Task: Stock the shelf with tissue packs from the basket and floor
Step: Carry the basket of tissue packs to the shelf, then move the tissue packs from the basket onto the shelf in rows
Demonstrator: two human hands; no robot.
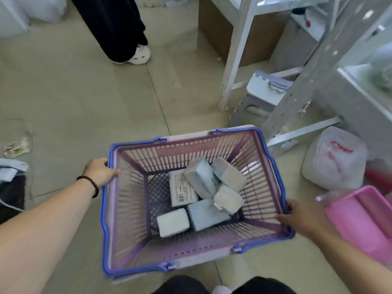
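Note:
A purple basket with a blue rim [273, 164] sits low in front of me over the beige floor. Several pale blue and white tissue packs [202, 180] lie loose on its bottom, some tilted on top of others. My left hand [99, 171] grips the basket's left rim; a dark bead bracelet is on that wrist. My right hand [301, 217] grips the right rim near the front corner. The white metal shelf [307, 85] stands at the upper right.
Another person's dark trouser leg and white shoe [140, 55] stand at the top left. A grey folding stool [263, 94] is under the shelf. A white plastic bag [333, 160] and a pink tray [364, 219] lie at the right. Paper scraps [16, 148] litter the left floor.

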